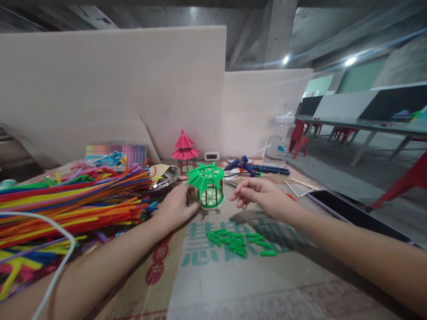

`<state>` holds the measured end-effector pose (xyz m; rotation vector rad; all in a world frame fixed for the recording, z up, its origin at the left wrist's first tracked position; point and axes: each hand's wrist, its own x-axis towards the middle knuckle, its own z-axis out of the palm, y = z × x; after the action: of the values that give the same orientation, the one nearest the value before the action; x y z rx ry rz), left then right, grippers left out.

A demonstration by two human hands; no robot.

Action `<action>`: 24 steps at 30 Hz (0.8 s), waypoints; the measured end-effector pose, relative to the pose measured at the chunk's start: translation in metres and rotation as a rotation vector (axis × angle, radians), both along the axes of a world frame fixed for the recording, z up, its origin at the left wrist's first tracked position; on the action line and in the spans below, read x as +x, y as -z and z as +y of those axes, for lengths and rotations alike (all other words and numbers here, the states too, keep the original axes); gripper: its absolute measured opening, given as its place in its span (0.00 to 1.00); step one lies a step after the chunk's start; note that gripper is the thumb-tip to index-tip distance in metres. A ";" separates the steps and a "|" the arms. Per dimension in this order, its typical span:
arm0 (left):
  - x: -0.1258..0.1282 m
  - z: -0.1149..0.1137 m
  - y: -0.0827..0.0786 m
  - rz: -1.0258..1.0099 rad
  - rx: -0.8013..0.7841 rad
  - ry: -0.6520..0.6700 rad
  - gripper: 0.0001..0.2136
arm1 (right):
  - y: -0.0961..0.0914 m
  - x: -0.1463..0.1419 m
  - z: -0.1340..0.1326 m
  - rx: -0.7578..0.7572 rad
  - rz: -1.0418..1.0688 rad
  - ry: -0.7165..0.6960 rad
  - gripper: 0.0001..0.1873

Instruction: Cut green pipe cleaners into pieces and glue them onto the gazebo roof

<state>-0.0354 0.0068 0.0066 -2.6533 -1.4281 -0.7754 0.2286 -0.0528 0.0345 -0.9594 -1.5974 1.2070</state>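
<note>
A small model pavilion (211,195) made of green pipe cleaners stands upright on a round base, its slatted roof partly covered, with brown posts below. At its left side, my left hand (178,203) has thumb and fingers curled around the edge of the model; the fingertips are partly hidden. My right hand (255,194) hovers just right of the model, apart from it, fingers loosely bent and spread with nothing visible in them. Several short green pipe cleaner pieces (235,243) lie loose on the cardboard (207,289) in front.
A pile of colourful pipe cleaners (76,195) covers the left side, beside a metal bowl (168,178). Behind stand a pink model pavilion (184,149) and a blue glue gun (243,165). At right are a plastic jug (279,142), thin sticks (302,186) and a phone (353,215).
</note>
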 end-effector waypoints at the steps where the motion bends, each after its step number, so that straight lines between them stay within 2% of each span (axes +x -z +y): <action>1: 0.000 0.000 0.000 -0.001 0.007 0.003 0.12 | -0.001 0.000 0.000 0.003 0.010 -0.005 0.13; 6: -0.001 0.003 0.002 0.021 0.000 0.022 0.12 | -0.003 0.002 0.002 -0.016 0.067 -0.008 0.11; 10: 0.000 0.005 0.004 0.011 -0.035 0.034 0.13 | 0.003 0.007 0.007 -0.003 -0.159 0.028 0.08; 12: 0.000 0.005 0.004 -0.005 -0.054 0.043 0.14 | 0.011 0.009 0.010 0.092 -0.356 0.079 0.07; 14: 0.001 0.005 0.003 -0.020 -0.061 0.043 0.15 | 0.020 0.008 0.012 0.250 -0.541 0.111 0.07; 17: 0.002 0.004 0.002 -0.049 -0.064 0.058 0.15 | 0.032 0.004 0.015 0.452 -0.686 0.101 0.06; 20: 0.003 0.004 0.001 -0.070 -0.079 0.079 0.14 | 0.038 0.001 0.018 0.504 -0.723 0.094 0.06; 24: 0.003 0.005 0.002 -0.050 -0.093 0.074 0.15 | 0.039 0.000 0.021 0.472 -0.744 0.076 0.04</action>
<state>-0.0322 0.0116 0.0045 -2.7899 -1.4190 -0.8068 0.2289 -0.0321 -0.0047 -1.2020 -2.2549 0.3685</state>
